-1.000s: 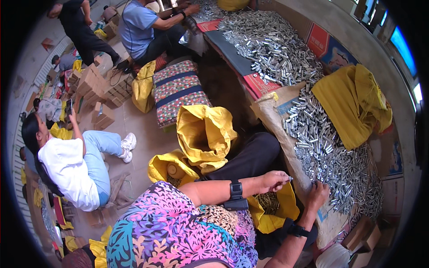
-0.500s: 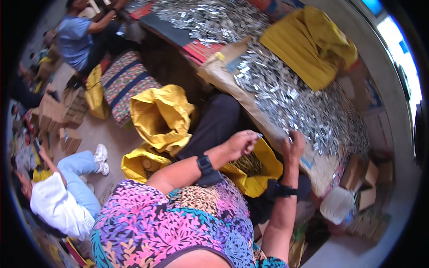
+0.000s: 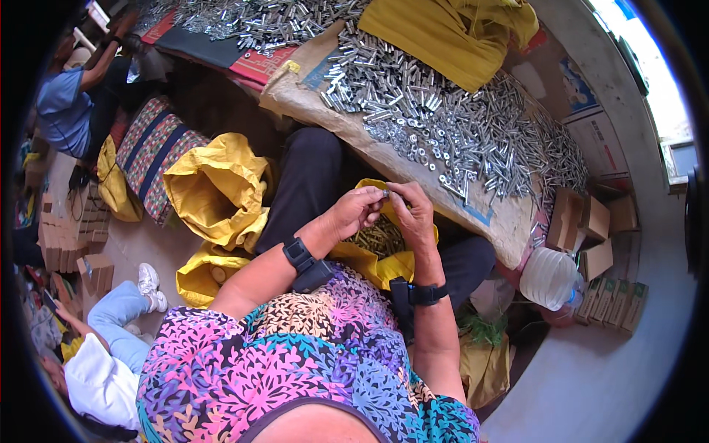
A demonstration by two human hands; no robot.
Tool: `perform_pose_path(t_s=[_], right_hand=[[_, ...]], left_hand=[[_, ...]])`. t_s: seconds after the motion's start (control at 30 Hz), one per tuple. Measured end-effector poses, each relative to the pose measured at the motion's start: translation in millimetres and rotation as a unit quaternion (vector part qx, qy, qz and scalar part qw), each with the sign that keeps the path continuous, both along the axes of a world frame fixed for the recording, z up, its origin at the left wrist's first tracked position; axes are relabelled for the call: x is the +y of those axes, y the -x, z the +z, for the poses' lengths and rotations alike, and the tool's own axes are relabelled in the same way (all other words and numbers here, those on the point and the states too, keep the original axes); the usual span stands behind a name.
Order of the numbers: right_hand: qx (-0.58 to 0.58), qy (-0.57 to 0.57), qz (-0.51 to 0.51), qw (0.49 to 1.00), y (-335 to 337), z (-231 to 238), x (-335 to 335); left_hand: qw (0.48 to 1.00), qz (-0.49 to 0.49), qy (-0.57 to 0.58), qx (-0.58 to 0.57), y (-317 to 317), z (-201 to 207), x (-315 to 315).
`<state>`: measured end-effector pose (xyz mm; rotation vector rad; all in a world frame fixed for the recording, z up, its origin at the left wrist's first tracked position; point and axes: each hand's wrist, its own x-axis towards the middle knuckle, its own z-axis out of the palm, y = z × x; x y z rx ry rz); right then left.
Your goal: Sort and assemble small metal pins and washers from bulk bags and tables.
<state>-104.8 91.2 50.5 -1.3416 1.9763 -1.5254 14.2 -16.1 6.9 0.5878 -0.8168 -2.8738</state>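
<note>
Above the yellow sack [image 3: 399, 267] in my lap, both hands meet at the fingertips. My left hand [image 3: 356, 212] pinches a small grey metal fastener [image 3: 385, 193]; whether it is a bolt or a nut is too small to tell. Thumb and fingers of my right hand [image 3: 413, 213] close on its other side. Inside the lap sack lie many brass-coloured fasteners [image 3: 377, 238]. Just beyond my hands, a large heap of silver sleeve bolts [image 3: 413, 96] covers the cardboard-topped table, with loose washers [image 3: 422, 145] near its front edge.
A yellow cloth sack [image 3: 458, 37] lies over the heap. Another yellow sack [image 3: 214, 192] gapes at my left, beside a patterned bundle [image 3: 155, 155]. On the right stand a clear plastic jug [image 3: 548, 279] and small cardboard boxes [image 3: 565, 218]. Two people sit to the left.
My right hand has come from the table's front edge to meet my left hand at the small fastener. The whole view has shifted, so the table sits further left and higher.
</note>
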Motion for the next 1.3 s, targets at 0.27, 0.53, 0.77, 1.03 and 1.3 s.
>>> perform_pose_path(t_s=[0.27,0.53,0.77,1.03,1.3], right_hand=[[0.041,-0.011,0.012,0.999,-1,3,11],[0.098,-0.035,0.016,0.994,-2,5,13],[0.060,-0.019,-0.022,0.998,-7,4,11],[0.025,-0.063,-0.031,0.997,-7,4,17],[0.050,-0.070,-0.087,0.993,-15,-4,24]], left_hand=[[1.000,-0.027,-0.013,0.002,1,-7,2],[0.998,-0.039,-0.040,0.013,-1,-9,1],[0.999,-0.042,-0.028,0.002,1,-7,2],[0.998,-0.064,-0.021,0.001,0,-8,2],[0.997,-0.069,0.045,-0.008,3,-12,9]])
